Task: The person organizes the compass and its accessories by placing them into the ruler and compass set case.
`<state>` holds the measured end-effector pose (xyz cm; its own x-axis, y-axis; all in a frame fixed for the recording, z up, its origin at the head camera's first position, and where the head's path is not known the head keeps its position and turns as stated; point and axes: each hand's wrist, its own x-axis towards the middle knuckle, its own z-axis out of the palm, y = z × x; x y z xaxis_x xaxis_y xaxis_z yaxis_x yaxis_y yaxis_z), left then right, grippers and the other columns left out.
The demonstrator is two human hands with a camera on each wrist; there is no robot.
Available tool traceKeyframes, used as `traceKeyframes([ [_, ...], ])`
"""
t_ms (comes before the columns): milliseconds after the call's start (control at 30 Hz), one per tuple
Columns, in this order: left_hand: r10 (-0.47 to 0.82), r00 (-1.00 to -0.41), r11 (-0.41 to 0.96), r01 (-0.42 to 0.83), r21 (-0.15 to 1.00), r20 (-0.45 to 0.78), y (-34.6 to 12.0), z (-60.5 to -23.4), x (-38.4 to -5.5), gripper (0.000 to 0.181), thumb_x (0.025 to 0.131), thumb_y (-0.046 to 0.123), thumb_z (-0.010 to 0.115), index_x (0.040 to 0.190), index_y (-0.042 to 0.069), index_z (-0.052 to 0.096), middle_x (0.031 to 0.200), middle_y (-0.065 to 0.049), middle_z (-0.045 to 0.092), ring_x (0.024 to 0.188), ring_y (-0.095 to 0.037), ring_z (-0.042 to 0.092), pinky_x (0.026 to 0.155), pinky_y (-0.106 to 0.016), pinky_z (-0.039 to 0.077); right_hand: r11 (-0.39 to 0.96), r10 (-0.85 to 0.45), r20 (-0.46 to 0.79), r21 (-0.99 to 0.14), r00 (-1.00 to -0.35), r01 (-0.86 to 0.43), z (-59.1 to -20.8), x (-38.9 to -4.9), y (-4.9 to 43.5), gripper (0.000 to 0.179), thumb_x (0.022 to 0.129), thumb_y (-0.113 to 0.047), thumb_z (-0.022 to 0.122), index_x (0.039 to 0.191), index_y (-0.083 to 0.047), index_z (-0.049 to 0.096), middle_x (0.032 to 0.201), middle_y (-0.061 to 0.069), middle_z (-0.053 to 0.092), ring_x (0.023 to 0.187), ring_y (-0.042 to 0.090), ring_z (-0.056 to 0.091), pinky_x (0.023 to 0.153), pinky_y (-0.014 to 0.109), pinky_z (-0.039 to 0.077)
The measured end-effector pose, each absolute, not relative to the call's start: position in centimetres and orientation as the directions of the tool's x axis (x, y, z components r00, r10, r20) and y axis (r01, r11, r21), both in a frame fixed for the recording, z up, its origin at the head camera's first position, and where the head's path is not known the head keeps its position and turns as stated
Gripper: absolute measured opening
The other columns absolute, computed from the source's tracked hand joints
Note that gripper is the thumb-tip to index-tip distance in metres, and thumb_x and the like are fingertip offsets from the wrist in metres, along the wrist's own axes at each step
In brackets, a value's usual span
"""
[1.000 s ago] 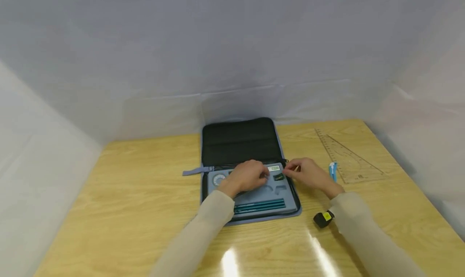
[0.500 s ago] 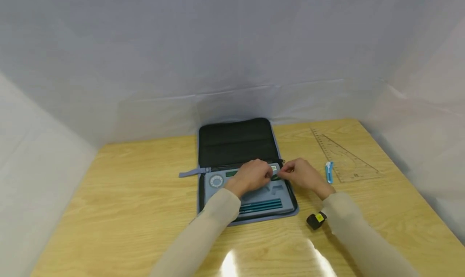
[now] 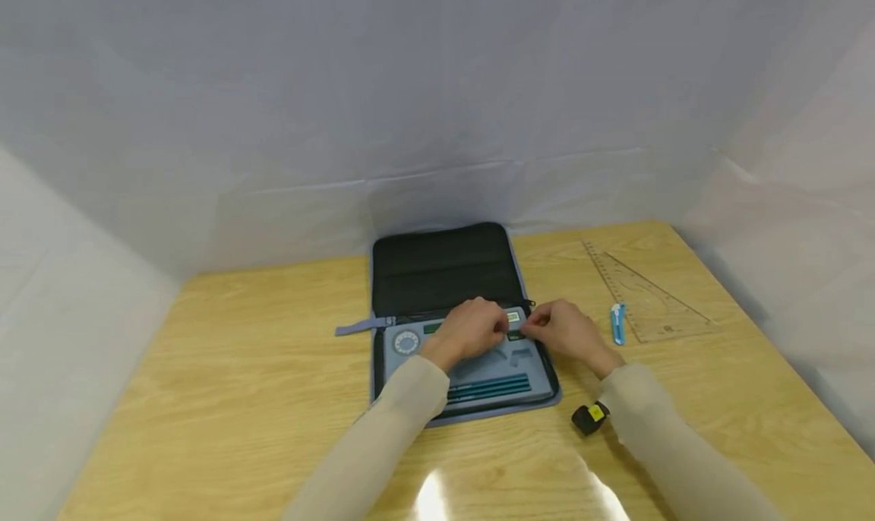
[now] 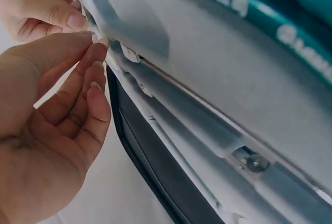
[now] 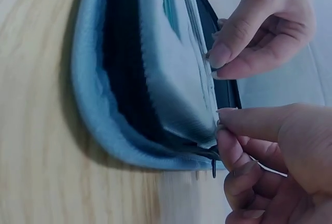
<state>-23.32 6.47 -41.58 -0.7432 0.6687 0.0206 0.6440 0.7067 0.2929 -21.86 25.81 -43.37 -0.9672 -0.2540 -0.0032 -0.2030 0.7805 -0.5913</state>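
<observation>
Left hand [image 3: 472,328] and right hand [image 3: 563,329] curl narrow at the zip case [image 3: 444,272]; whether they pinch anything, I can't tell. Teal pencils [image 3: 495,385] lie nearside of the left hand.

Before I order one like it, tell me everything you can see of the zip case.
The zip case lies open on the wooden table, its black-lined lid folded back. Its blue edging looks like fabric; a strap sticks out left, a zip pull shows right. A grey-blue tray with recesses fills the near half, holding teal pencils. The left hand and right hand are at the tray; contact is unclear.
</observation>
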Motion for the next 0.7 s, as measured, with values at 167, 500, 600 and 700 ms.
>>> traceKeyframes([
  [167,0.677,-0.734,0.698,0.663,0.271,0.052,7.2,-41.8,-23.4,0.021,0.088,0.011,0.063,0.069,0.018,0.066,0.065,0.007,0.054,0.058,-0.01,0.046,0.055,-0.024,0.039,0.781,-0.272,-0.008,-0.586,-0.962,-0.216,-43.3,-22.0,25.6,0.01,0.089,-0.019,0.067,0.084,-0.012,0.073,0.076,-0.004,0.066,0.064,0.012,0.056,0.059,0.03,0.046],
  [500,0.629,-0.772,0.746,0.632,0.207,0.09,8.2,-42.1,-23.3,0.024,0.087,0.012,0.064,0.064,0.019,0.065,0.062,0.006,0.054,0.057,-0.012,0.048,0.052,-0.027,0.04,0.825,-0.253,-0.029,-0.528,-0.967,-0.2,-43.3,-22.1,25.4,0.011,0.087,-0.023,0.069,0.081,-0.015,0.071,0.073,-0.005,0.064,0.061,0.013,0.054,0.054,0.031,0.044],
  [600,0.62,-0.781,0.76,0.621,0.19,0.071,8.3,-41.9,-23.2,0.029,0.088,0.013,0.063,0.061,0.02,0.059,0.06,0.006,0.052,0.056,-0.012,0.048,0.05,-0.028,0.039,0.829,-0.25,-0.04,-0.524,-0.968,-0.192,-43.2,-22.0,25.4,0.012,0.088,-0.025,0.068,0.081,-0.016,0.071,0.073,-0.005,0.064,0.06,0.013,0.054,0.054,0.031,0.044],
  [700,0.609,-0.791,0.771,0.608,0.189,0.058,8.5,-41.8,-23.1,0.031,0.089,0.014,0.063,0.06,0.02,0.057,0.059,0.006,0.05,0.056,-0.012,0.047,0.05,-0.029,0.038,0.834,-0.251,-0.047,-0.518,-0.967,-0.191,-43.1,-22.0,25.3,0.012,0.088,-0.025,0.067,0.081,-0.016,0.071,0.073,-0.006,0.064,0.06,0.012,0.055,0.053,0.031,0.045],
])
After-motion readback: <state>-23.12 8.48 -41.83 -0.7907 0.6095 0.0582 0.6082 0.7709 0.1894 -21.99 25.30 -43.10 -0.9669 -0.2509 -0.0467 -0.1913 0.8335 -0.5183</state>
